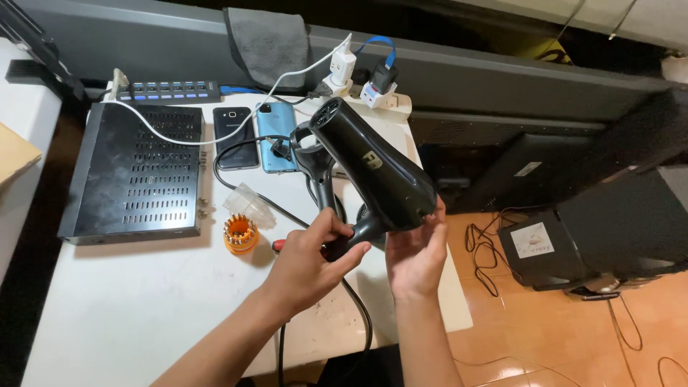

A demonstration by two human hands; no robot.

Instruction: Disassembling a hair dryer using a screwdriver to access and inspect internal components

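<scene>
A black hair dryer (373, 172) is held above the white table (143, 308), its nozzle pointing up and away. My left hand (308, 261) grips a red-handled tool against the dryer's handle, near where the black cord (358, 315) leaves it. My right hand (416, 254) cups the rear end of the dryer body from below, fingers spread around it. The cord hangs down off the table's front edge.
A black vented box (136, 175) lies at the left. An orange holder of screwdriver bits (240, 235) with a clear lid (247, 204) stands mid-table. Two phones (252, 136) lie behind, with a switch hub (168, 90) and power strip (358, 86). Black equipment (573, 236) sits on the orange floor, right.
</scene>
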